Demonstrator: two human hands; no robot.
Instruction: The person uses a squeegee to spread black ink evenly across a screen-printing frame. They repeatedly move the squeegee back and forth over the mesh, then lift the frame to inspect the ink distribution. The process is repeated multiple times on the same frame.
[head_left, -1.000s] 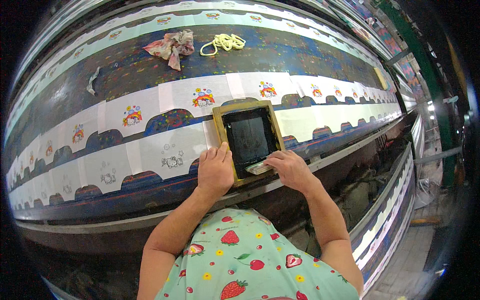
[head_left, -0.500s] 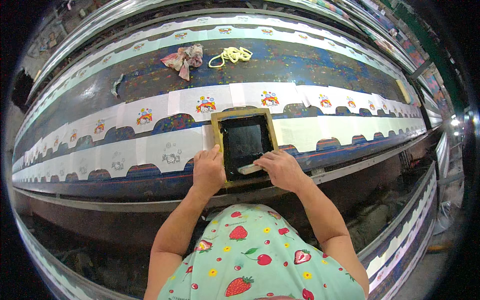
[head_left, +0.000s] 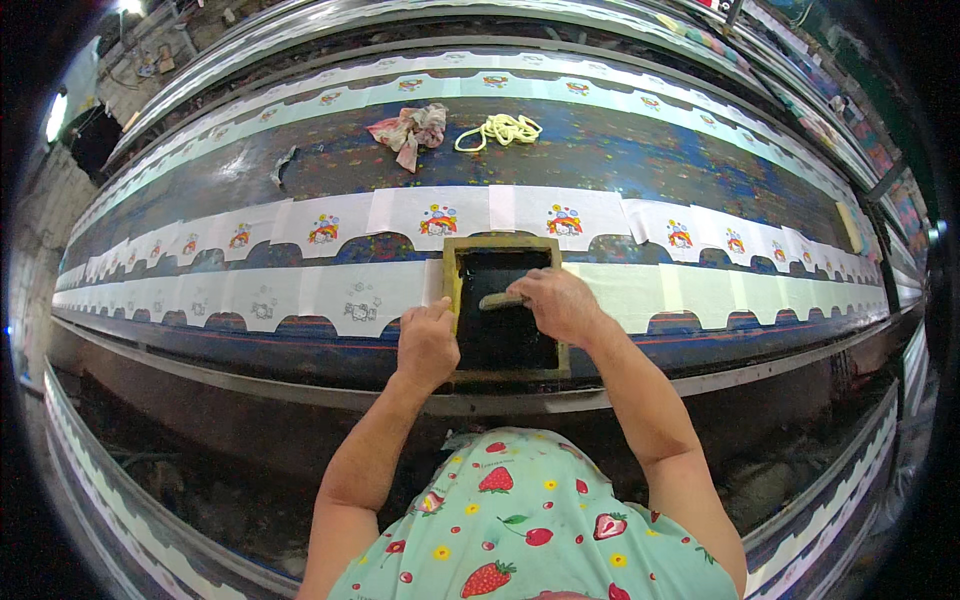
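The long dark surface [head_left: 640, 160] carries white fabric strips [head_left: 330, 215] with small colourful prints, running either side of the yellow-framed screen [head_left: 503, 305]. My left hand [head_left: 427, 345] grips the frame's left edge. My right hand [head_left: 555, 303] is closed on the squeegee [head_left: 500, 300], now higher up the screen than before.

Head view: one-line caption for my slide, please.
Left hand steadies a wooden-framed screen on white printed fabric strips while right hand holds a squeegee inside it.
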